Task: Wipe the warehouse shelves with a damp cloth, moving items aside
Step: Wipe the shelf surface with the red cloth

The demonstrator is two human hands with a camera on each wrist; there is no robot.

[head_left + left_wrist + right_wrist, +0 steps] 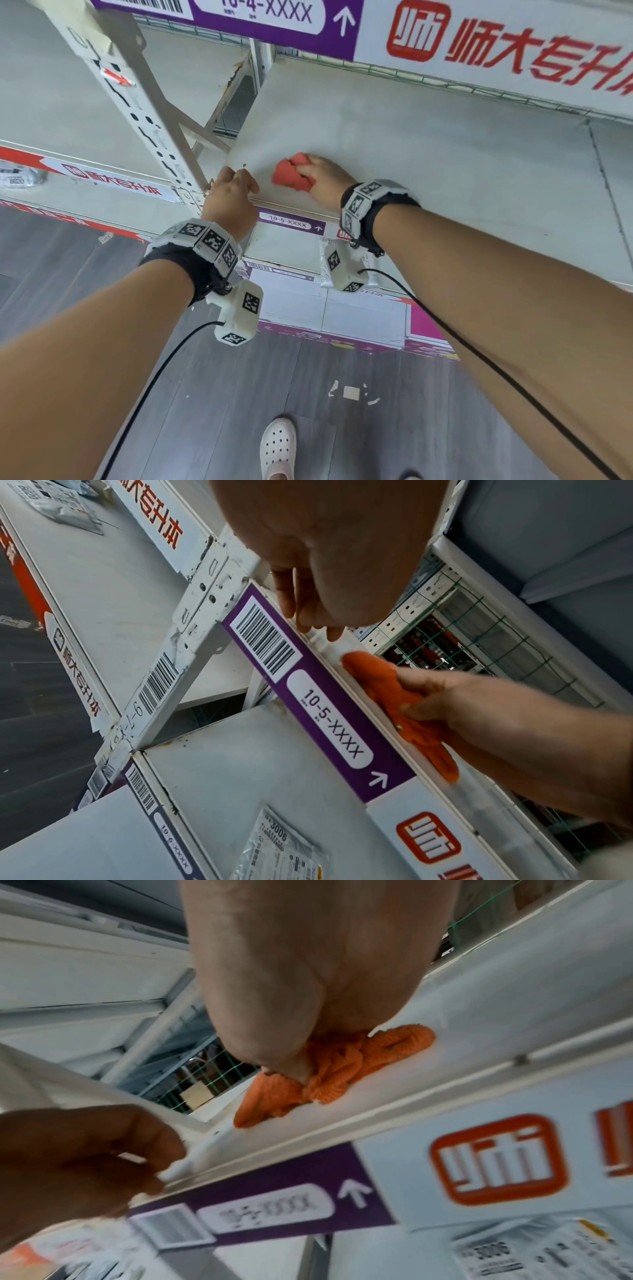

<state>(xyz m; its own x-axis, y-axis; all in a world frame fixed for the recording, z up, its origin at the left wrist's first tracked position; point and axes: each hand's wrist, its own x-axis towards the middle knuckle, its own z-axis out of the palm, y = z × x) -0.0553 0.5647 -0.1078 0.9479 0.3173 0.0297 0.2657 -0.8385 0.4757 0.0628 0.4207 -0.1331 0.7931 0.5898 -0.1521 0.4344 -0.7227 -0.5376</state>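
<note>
A bunched orange-red cloth [291, 173] lies on the pale grey shelf [428, 154], close to its front left corner. My right hand [308, 164] grips the cloth from above and presses it onto the board; the right wrist view shows the thumb dug into the cloth [342, 1069]. My left hand [236, 174] holds the shelf's front lip beside the upright post. In the left wrist view its fingertips [330, 634] lie on top of the rim and the thumb lies along the front. The cloth [394, 696] sits a hand's width to its right.
A white perforated upright [137, 113] stands at the shelf's left corner. A purple "10-5-XXXX" label strip [291, 224] runs along the front edge. Green wire mesh [479, 647] closes the back. A plastic packet [281, 850] lies on the shelf below, another packet [17, 178] on the left bay.
</note>
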